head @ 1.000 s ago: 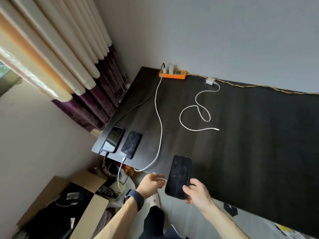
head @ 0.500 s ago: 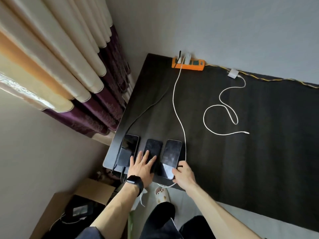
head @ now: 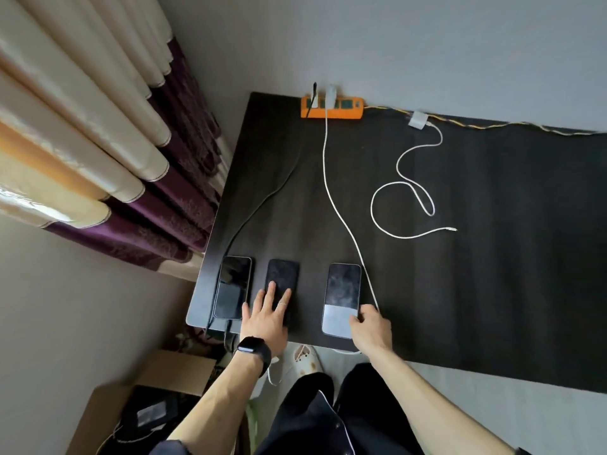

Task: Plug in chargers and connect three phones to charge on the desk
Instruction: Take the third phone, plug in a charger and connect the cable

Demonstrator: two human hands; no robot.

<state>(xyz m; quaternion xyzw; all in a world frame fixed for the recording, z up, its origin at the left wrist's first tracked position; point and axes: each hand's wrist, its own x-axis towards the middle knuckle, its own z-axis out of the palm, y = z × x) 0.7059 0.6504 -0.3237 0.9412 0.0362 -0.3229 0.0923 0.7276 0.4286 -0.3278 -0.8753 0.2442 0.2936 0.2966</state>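
Note:
Three phones lie face up in a row at the near left of the dark desk (head: 492, 257). The left phone (head: 233, 285) has a black cable (head: 262, 201) running to the orange power strip (head: 331, 108). My left hand (head: 267, 318) rests flat, fingers spread, on the middle phone (head: 282, 280). My right hand (head: 371, 326) grips the lower right corner of the right phone (head: 341, 298). A white cable (head: 328, 178) runs from a charger in the strip down past that phone. A second white charger (head: 417, 119) lies unplugged with its cable (head: 404, 205) loose.
Cream and purple curtains (head: 115, 152) hang at the left of the desk. An open cardboard box (head: 147, 412) with dark items sits on the floor below the desk's near left corner. A yellow cord (head: 492, 128) runs along the wall at the desk's back edge.
The right phone has shifted to the right, leaving a gap from the middle phone, with my right hand still on it. My left hand stays on the middle phone.

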